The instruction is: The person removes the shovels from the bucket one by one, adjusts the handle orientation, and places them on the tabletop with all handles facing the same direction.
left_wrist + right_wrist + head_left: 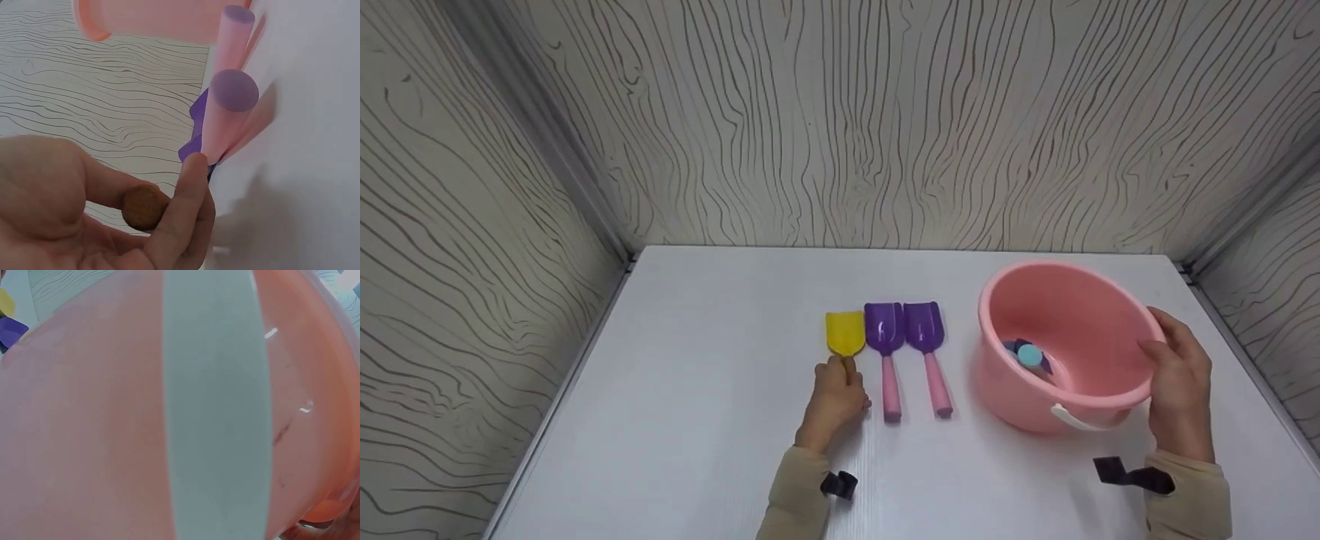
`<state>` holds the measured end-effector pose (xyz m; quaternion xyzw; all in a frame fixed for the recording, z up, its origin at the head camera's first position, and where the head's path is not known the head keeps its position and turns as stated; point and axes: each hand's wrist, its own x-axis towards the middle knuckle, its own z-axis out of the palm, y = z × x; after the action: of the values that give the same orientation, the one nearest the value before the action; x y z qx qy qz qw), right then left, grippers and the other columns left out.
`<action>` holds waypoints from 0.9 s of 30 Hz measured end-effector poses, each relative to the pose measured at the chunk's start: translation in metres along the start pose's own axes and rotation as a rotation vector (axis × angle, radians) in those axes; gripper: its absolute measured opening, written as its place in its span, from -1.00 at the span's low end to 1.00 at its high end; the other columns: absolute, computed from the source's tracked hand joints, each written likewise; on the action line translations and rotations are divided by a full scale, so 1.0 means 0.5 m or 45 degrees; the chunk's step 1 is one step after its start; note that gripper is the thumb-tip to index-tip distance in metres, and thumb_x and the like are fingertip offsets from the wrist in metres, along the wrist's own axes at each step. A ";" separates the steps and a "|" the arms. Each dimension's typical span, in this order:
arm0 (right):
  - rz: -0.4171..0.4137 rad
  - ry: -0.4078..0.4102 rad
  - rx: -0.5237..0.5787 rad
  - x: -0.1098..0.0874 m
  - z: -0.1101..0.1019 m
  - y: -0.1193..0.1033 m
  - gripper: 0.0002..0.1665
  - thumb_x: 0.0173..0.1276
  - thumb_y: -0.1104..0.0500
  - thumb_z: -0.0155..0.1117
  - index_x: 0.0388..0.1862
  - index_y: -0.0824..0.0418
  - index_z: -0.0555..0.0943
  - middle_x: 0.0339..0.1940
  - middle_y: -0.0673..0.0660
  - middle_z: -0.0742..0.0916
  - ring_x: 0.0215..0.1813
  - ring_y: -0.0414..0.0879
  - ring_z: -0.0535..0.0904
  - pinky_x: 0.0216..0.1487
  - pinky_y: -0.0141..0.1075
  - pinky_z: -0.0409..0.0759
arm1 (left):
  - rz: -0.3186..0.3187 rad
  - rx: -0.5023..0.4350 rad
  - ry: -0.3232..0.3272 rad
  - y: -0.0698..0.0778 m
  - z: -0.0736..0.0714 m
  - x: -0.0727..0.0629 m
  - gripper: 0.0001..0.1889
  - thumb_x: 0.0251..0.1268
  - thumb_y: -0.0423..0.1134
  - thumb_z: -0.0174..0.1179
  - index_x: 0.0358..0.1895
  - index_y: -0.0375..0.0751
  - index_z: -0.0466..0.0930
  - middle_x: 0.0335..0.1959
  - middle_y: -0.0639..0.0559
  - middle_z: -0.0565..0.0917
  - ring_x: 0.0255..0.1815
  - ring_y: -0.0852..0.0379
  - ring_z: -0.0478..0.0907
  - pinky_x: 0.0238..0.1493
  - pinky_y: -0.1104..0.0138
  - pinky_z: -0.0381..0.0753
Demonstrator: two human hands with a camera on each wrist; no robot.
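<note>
A small toy shovel with a yellow blade [846, 332] and a brown handle [142, 208] is pinched between the thumb and fingers of my left hand [832, 401]. Just to its right lie two purple-bladed shovels, a nearer one [884, 327] and a farther one [924, 325], both with pink handles pointing toward me. My right hand [1181, 382] grips the rim of a pink bucket [1016, 401] on its right side, thumb over the edge. The bucket leans, its mouth toward me. Inside rests an item with a light blue round end [1030, 355] beside darker pieces.
The bucket's white carrying handle [1084, 421] hangs down its front and fills the middle of the right wrist view. Everything stands on a white table [697, 360]. Wood-grain patterned panels [810, 127] rise at the back and both sides.
</note>
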<state>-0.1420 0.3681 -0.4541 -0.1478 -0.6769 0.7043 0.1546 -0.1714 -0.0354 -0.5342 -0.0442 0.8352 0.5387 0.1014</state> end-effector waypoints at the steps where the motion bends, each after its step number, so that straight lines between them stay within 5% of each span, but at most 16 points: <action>1: 0.000 0.000 0.001 0.000 0.000 0.000 -0.41 0.71 0.25 -0.02 0.66 0.18 0.32 0.32 -0.12 0.56 0.20 -0.27 0.57 0.01 -0.57 0.64 | 0.019 0.031 0.019 -0.002 0.002 0.000 -0.90 0.67 -0.37 -0.01 -0.05 -0.39 0.40 -0.05 -0.26 0.38 -0.28 0.03 0.59 -0.12 0.17 0.67; 6: -0.004 0.007 -0.006 -0.001 0.000 0.000 -0.40 0.71 0.25 -0.01 0.66 0.19 0.31 0.31 -0.13 0.57 0.20 -0.27 0.57 0.01 -0.57 0.64 | 0.081 0.186 0.116 -0.009 0.010 -0.001 -0.82 0.64 -0.37 0.02 0.04 -0.48 0.45 -0.11 -0.27 0.40 -0.17 -0.03 0.39 0.05 -0.01 0.60; 11: -0.019 -0.002 0.016 0.001 -0.001 0.001 -0.42 0.71 0.27 -0.04 0.65 0.20 0.33 0.29 -0.12 0.59 0.19 -0.27 0.60 0.00 -0.56 0.66 | 0.178 0.332 0.196 -0.015 0.014 -0.007 -0.77 0.56 -0.43 0.09 0.11 -0.54 0.52 -0.19 -0.27 0.45 -0.23 -0.04 0.42 -0.13 -0.03 0.64; 20: -0.014 -0.005 0.044 0.003 0.000 0.000 -0.43 0.72 0.25 -0.02 0.64 0.18 0.34 0.29 -0.13 0.58 0.17 -0.28 0.62 -0.01 -0.55 0.67 | 0.108 0.446 0.339 -0.013 0.018 -0.009 -0.86 0.57 -0.32 0.17 -0.11 -0.36 0.49 -0.31 -0.17 0.49 -0.39 -0.06 0.55 -0.41 -0.03 0.61; 27: 0.012 0.007 0.021 0.002 0.000 0.000 -0.41 0.71 0.26 -0.02 0.65 0.16 0.33 0.30 -0.14 0.57 0.17 -0.29 0.60 -0.01 -0.56 0.66 | 0.115 0.462 0.338 -0.014 0.019 -0.013 -0.85 0.53 -0.32 0.21 -0.12 -0.35 0.48 -0.31 -0.17 0.47 -0.41 -0.04 0.51 -0.43 -0.01 0.58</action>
<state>-0.1427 0.3687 -0.4539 -0.1517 -0.6700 0.7101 0.1546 -0.1624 -0.0301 -0.5427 -0.0580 0.9256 0.3730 -0.0273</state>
